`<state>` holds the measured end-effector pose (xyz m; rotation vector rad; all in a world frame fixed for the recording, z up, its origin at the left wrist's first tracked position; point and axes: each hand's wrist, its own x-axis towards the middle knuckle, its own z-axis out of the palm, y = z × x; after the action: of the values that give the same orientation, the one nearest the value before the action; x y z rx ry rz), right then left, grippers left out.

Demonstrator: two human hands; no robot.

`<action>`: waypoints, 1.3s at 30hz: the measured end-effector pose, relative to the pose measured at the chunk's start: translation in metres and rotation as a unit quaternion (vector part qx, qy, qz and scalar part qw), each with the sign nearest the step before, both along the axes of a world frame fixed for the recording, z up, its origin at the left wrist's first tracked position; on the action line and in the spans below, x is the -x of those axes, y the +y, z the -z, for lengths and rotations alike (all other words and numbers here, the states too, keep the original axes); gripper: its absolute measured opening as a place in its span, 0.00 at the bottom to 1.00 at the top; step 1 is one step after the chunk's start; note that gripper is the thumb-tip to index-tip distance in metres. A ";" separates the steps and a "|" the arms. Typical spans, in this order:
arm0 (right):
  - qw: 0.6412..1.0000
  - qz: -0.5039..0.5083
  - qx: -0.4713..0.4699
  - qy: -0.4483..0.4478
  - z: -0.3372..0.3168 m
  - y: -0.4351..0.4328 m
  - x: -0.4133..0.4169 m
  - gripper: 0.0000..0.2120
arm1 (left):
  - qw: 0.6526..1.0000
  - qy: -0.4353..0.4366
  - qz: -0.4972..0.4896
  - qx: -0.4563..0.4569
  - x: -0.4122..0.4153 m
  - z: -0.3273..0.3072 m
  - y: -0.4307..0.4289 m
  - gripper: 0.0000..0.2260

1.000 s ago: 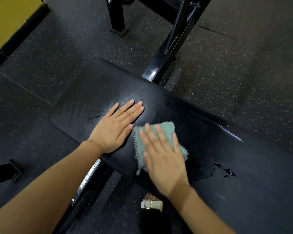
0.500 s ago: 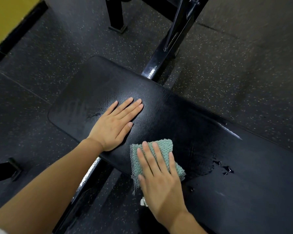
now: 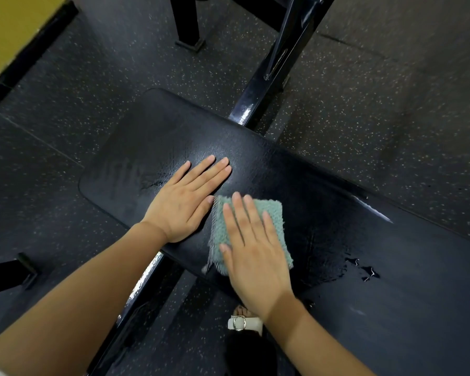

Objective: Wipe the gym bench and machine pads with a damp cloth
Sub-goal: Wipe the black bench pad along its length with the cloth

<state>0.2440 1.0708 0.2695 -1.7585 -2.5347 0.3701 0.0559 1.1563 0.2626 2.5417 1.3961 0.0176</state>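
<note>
- The right hand (image 3: 255, 256) is pressing its straight fingers (image 3: 240, 218) flat on the cloth (image 3: 273, 213) — it is sliding back up from the near edge.
- The left hand (image 3: 186, 202) is bracing open-palmed, just left of those fingers.
- The worktop (image 3: 152, 137) beyond them is glistening wet — this end is nearing done.

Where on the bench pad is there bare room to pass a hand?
Free: the rounded left end of the bench pad, beyond the left hand; and the long stretch right of the cloth, apart from small puddles. Crowded: the middle near edge, where the left hand lies beside the right hand, flat on the cloth.
</note>
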 end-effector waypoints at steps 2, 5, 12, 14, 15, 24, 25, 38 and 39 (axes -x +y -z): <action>1.000 -0.025 -0.003 0.000 0.001 -0.029 -0.001 0.30 | 1.000 0.000 0.002 0.000 0.001 0.000 0.000 0.25; 0.999 -0.050 0.001 -0.007 0.003 -0.066 -0.001 0.30 | 1.000 -0.004 0.001 0.000 0.000 -0.001 0.000 0.25; 1.000 0.009 0.005 0.018 0.002 -0.028 0.005 0.29 | 1.000 -0.001 0.001 -0.002 0.000 -0.001 0.000 0.25; 0.998 0.054 0.004 0.022 0.002 0.000 0.004 0.29 | 1.000 -0.005 0.000 0.000 -0.001 -0.002 -0.001 0.25; 0.997 0.077 0.004 0.024 0.003 0.014 0.002 0.28 | 1.000 -0.008 -0.001 0.001 -0.001 -0.002 -0.001 0.25; 0.992 0.122 0.014 0.018 0.000 -0.012 -0.007 0.28 | 1.000 -0.006 -0.001 0.001 -0.001 -0.003 -0.001 0.25; 0.993 0.119 0.014 0.013 0.000 -0.027 -0.010 0.29 | 1.000 -0.006 -0.001 0.001 -0.001 -0.003 -0.001 0.25; 0.983 0.178 0.007 0.035 0.002 -0.016 -0.039 0.27 | 1.000 0.019 -0.010 0.003 -0.006 -0.008 -0.004 0.25; 0.982 0.185 0.005 0.034 0.004 -0.002 -0.045 0.27 | 1.000 0.022 -0.013 0.005 -0.006 -0.009 -0.005 0.24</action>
<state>0.2888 1.0687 0.2658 -2.1216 -2.0984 0.4142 0.0622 1.1514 0.2711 2.5310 1.4415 -0.0414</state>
